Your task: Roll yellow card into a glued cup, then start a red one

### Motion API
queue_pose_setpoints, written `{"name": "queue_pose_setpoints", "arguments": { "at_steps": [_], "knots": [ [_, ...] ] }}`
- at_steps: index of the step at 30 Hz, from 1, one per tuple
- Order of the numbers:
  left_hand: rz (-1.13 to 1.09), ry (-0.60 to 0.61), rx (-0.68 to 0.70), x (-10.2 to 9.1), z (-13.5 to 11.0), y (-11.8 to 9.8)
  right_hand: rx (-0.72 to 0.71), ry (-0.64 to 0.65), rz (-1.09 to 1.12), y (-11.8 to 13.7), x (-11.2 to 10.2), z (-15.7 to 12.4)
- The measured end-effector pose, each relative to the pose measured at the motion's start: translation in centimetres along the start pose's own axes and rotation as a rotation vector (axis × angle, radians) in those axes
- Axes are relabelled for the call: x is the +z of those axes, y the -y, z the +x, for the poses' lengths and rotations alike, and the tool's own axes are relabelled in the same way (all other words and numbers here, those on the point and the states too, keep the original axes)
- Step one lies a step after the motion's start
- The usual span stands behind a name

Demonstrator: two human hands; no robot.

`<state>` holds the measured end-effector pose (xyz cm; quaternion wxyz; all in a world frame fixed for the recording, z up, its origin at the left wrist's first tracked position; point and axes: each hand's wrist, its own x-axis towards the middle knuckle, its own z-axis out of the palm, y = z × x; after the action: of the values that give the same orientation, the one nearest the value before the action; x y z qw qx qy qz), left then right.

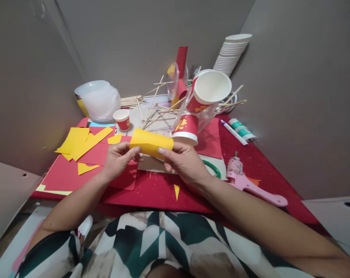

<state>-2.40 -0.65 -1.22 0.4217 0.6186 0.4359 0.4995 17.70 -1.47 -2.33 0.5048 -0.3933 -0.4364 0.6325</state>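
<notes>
A piece of yellow paper (pixel 151 142), curled into a tube, is held level above the near part of the table. My left hand (pixel 119 156) pinches its left end, thumb on the near side. At the right end my right hand (pixel 182 158) grips it, thumb in front and fingers partly hidden behind. Just beyond the tube stands a build of red-and-white paper cups (pixel 188 127), wooden sticks (pixel 160 110) and clear plastic discs. Yellow paper scraps (pixel 76 141) lie on red card (pixel 96 152) to the left of my left hand.
A pink glue gun (pixel 250 181) lies on the red cloth at the right, near a white marker (pixel 234 132) and a green-and-white roll (pixel 242 129). Stacked white cups (pixel 231 54) lean at the back right. A small cup (pixel 122 119) and a plastic-wrapped bowl (pixel 99 100) stand back left.
</notes>
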Motion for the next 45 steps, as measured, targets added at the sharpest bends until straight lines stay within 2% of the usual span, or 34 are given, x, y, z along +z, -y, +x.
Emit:
{"name": "queue_pose_setpoints", "arguments": {
  "at_steps": [10,19,26,32,36,45],
  "knots": [
    [-0.127,0.021,-0.099,0.2,0.0,0.0,-0.008,-0.021,-0.041,-0.2,0.1,0.1],
    [-0.091,0.032,-0.134,0.4,-0.4,-0.3,0.003,-0.031,-0.112,-0.6,-0.2,0.2],
    [-0.109,-0.050,-0.158,-0.6,0.2,-0.1,0.019,-0.045,-0.097,-0.7,-0.2,0.2],
    [-0.196,0.147,-0.355,-1.9,1.2,0.2,0.052,-0.001,-0.108,-0.9,-0.4,0.4],
    [-0.254,0.199,-0.414,-2.0,1.4,-0.1,0.090,0.021,-0.044,-0.8,-0.4,0.5],
    [-0.178,0.313,-0.306,-2.4,1.2,-0.7,0.101,-0.009,0.018,-0.7,-0.6,0.8]
  ]
}}
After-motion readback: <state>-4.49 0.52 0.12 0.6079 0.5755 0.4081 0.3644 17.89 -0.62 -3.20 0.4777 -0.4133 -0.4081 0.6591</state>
